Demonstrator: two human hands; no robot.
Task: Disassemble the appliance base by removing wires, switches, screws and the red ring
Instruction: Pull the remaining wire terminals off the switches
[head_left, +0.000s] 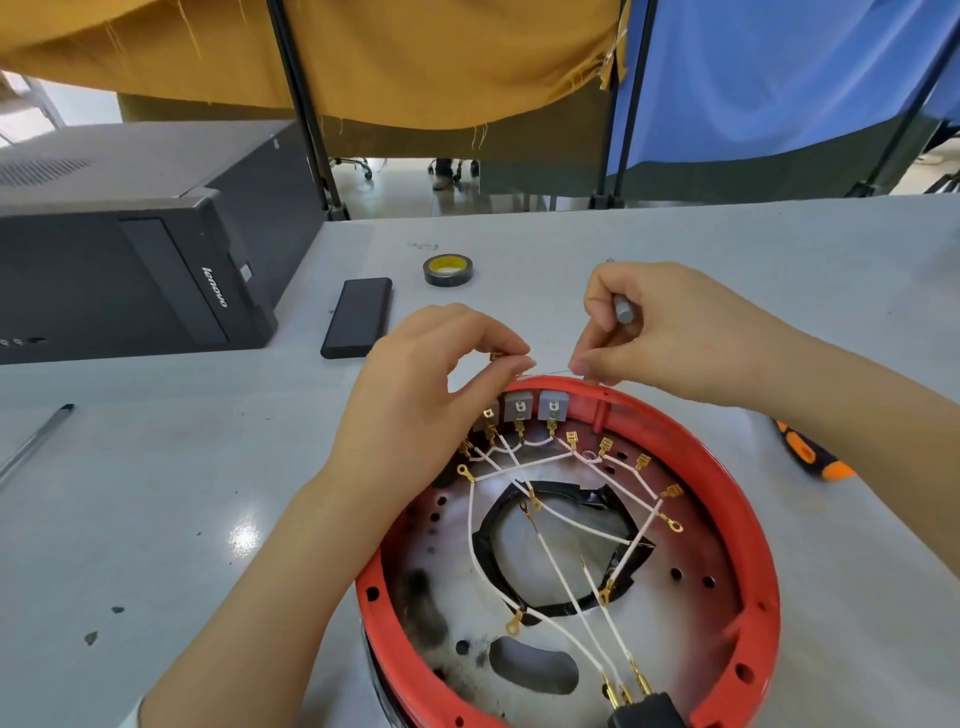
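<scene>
On the grey counter (156, 493) the left hand (415, 395) pinches one end of a thin wire (550, 372) between thumb and fingertips, just above the far rim of the red ring (727, 483). The wire spans the short gap to the right hand (670, 332), which pinches its other end while a small grey tool (622, 309) sits tucked in the curled fingers. The wire looks light and limp, its brass ends probably easy to bend; best held close to the ends.
</scene>
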